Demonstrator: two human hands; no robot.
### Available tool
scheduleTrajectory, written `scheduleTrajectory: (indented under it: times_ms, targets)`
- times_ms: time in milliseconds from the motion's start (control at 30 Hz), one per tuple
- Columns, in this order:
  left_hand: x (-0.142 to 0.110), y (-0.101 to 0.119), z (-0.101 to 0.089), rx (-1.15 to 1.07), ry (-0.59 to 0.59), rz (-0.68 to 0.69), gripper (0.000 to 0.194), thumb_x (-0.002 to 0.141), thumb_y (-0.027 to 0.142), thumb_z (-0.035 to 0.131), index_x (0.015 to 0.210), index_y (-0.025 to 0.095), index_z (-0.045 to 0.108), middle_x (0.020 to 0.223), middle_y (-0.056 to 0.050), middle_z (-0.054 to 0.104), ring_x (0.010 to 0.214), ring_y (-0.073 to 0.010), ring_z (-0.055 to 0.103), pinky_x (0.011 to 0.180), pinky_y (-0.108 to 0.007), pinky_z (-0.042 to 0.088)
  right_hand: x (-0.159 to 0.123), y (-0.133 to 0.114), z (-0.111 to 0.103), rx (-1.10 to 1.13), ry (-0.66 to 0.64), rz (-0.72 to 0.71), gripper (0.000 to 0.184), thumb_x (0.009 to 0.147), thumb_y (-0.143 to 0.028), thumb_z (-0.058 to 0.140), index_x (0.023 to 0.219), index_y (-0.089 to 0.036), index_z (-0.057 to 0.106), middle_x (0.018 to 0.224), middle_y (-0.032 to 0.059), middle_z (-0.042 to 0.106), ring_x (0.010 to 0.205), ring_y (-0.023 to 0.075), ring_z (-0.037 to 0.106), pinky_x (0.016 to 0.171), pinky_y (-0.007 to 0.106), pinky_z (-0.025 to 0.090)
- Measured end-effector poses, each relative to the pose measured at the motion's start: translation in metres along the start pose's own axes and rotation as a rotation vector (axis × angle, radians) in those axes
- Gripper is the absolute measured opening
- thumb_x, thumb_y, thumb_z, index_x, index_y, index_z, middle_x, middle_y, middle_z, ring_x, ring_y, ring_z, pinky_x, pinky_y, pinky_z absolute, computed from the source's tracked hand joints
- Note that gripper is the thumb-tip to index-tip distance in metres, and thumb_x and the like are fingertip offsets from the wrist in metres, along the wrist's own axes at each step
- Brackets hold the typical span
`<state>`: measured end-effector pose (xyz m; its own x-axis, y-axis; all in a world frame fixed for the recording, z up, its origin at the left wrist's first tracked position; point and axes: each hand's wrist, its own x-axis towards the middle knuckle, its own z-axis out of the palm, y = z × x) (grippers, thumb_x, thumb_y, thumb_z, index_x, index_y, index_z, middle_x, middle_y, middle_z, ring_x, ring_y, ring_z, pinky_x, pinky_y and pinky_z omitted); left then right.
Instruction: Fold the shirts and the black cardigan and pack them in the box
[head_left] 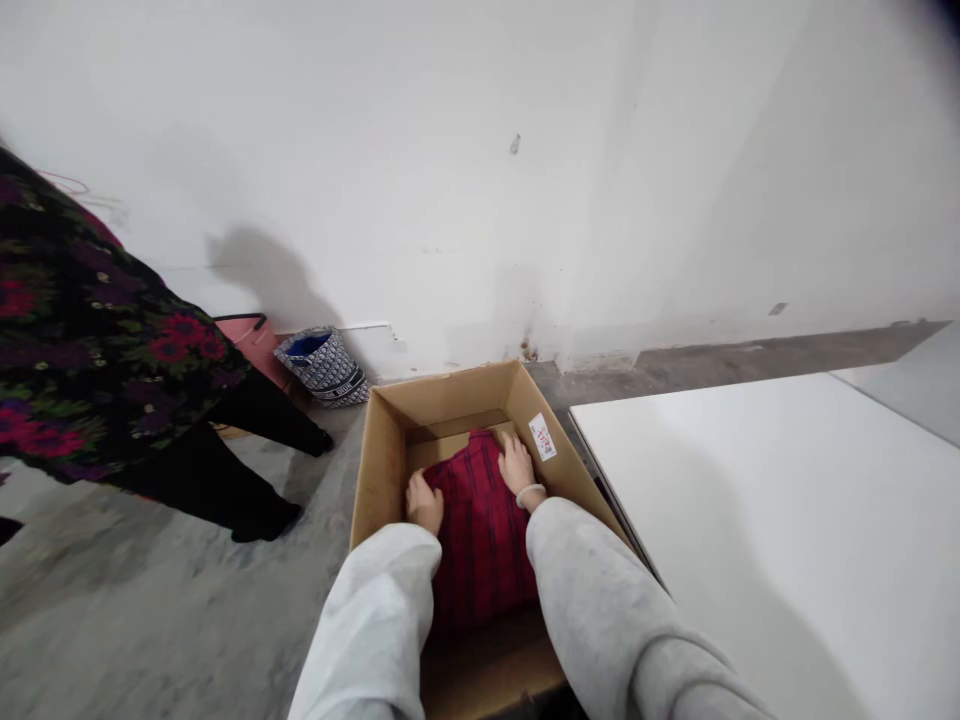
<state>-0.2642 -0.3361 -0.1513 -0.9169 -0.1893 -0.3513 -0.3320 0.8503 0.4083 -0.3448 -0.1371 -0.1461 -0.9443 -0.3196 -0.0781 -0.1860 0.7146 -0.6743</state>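
Note:
A folded red and dark plaid shirt (480, 530) lies inside an open cardboard box (461, 395), its collar end toward the far wall of the box. At its left edge, my left hand (424, 502) grips the cloth with curled fingers. My right hand (517, 465), with a light band on the wrist, holds the opposite edge near the collar. Both thumbs rest on top of the shirt, while the fingertips are partly hidden at its sides. A white label with red marks (543, 437) is stuck on the box's right inner wall.
A white table (772, 480) stands close to the box on the right. At the left, a person in a floral top (112, 340) stands on the grey floor (187, 620). A patterned bag (326, 370) and a pink bin (255, 345) sit against the white wall.

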Motion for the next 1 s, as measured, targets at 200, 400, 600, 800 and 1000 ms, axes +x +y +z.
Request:
scheduleTrajectory:
  times_ms: [200, 400, 600, 800, 1000]
  targets:
    - [-0.011, 0.0, 0.058, 0.164, -0.191, 0.174, 0.076, 0.081, 0.048, 0.053, 0.146, 0.016, 0.033, 0.155, -0.012, 0.024, 0.143, -0.0361, 0.017, 0.114, -0.051, 0.02, -0.025, 0.026, 0.053, -0.284, -0.3, -0.206, 0.052, 0.089, -0.034, 0.05, 0.139, -0.023, 0.047, 0.153, 0.0092, 0.028, 0.143, 0.0281, 0.016, 0.116, 0.048, 0.011]
    - [-0.009, -0.008, 0.09, 0.289, -0.217, 0.19, 0.084, 0.086, 0.059, 0.033, 0.151, 0.011, 0.011, 0.157, -0.012, -0.002, 0.143, -0.0358, -0.006, 0.115, -0.054, 0.006, -0.023, 0.04, 0.079, -0.413, -0.322, -0.2, 0.058, 0.094, -0.04, 0.04, 0.149, -0.022, 0.03, 0.158, 0.0098, 0.012, 0.145, 0.0306, 0.005, 0.114, 0.053, 0.005]
    - [-0.003, -0.01, 0.1, 0.351, -0.217, 0.165, 0.081, 0.087, 0.059, 0.027, 0.15, 0.012, 0.007, 0.157, -0.011, -0.005, 0.144, -0.0352, -0.006, 0.115, -0.053, 0.007, -0.019, 0.038, 0.077, -0.457, -0.366, -0.165, 0.06, 0.094, -0.039, 0.039, 0.15, -0.025, 0.024, 0.159, 0.007, 0.005, 0.145, 0.0281, 0.0, 0.115, 0.052, 0.001]
    - [-0.002, -0.008, 0.099, 0.404, -0.205, 0.153, 0.082, 0.086, 0.058, 0.032, 0.15, 0.013, 0.009, 0.158, -0.011, -0.001, 0.144, -0.0349, -0.002, 0.115, -0.052, 0.01, -0.016, 0.017, 0.061, -0.492, -0.521, -0.099, 0.065, 0.088, -0.031, 0.051, 0.149, -0.024, 0.029, 0.157, 0.0125, 0.014, 0.144, 0.0317, 0.013, 0.111, 0.057, 0.018]
    - [-0.002, -0.007, 0.088, 0.44, -0.234, 0.175, 0.084, 0.085, 0.061, 0.031, 0.151, 0.015, 0.008, 0.158, -0.011, -0.001, 0.144, -0.0344, 0.0, 0.114, -0.053, 0.012, -0.034, 0.001, 0.023, -0.447, -0.542, -0.122, 0.043, 0.086, -0.03, 0.062, 0.128, -0.019, 0.054, 0.137, 0.0118, 0.049, 0.122, 0.0268, 0.05, 0.098, 0.049, 0.043]
